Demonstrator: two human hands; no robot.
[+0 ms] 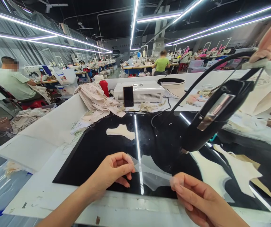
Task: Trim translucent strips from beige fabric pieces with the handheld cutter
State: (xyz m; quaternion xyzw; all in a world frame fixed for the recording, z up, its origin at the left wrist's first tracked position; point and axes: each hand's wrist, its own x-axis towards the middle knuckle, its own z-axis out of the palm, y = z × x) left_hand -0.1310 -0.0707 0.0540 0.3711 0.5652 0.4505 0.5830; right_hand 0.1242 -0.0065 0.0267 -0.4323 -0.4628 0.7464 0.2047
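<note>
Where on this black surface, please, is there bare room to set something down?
The black surface looks bare at its left, between the small cream piece and the left hand. The translucent piece, shared with the right hand, hovers over the front middle. Its right is crowded with the black tool and pale cut pieces; the fabric pile crowds its far edge.

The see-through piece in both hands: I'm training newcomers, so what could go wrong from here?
The see-through piece might crease or slip, as the left hand and right hand pinch only its ends. Its edges could be misjudged, since the black surface beneath is glossy and reflective. The right hand might bump the black tool just beyond it.
</note>
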